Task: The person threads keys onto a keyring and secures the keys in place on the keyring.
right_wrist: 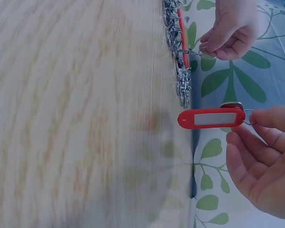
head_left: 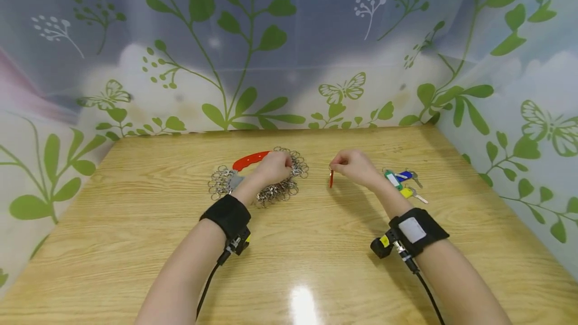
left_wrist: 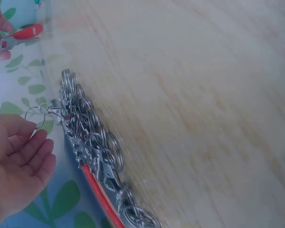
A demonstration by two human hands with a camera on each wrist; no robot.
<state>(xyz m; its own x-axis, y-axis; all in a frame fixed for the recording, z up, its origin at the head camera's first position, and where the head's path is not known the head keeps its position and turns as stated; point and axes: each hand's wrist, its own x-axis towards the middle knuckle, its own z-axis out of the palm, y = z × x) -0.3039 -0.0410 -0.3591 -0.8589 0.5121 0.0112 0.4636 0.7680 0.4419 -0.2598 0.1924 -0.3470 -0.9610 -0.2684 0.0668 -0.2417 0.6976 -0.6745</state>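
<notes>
- Printed curtain [head_left: 295,84]: hangs right along the far edge, so I'd count on little room that way.
- Tabletop [head_left: 307,237]: loads of bare wood toward the near edge, plus an open strip between the left hand [head_left: 274,167] and the right hand [head_left: 355,167].
- Red-handled holder [head_left: 251,160]: near the far edge, left of middle, loaded with metal rings [head_left: 276,193].
- Left hand: over that bunch, fingers pinching one ring.
- Right hand: right of middle, fingers pinching the red tag's loop.
- Green [head_left: 392,178], blue [head_left: 403,176] and yellow [head_left: 407,192] key tags: beside the right forearm, toward the right edge.
- Red key tag [right_wrist: 213,118]: hanging clear of the tabletop with its key.
- Pinched ring [left_wrist: 34,108]: sticks out from the bunch. My read: step is holding ring and tag ready; next move calls for steady pinches.
</notes>
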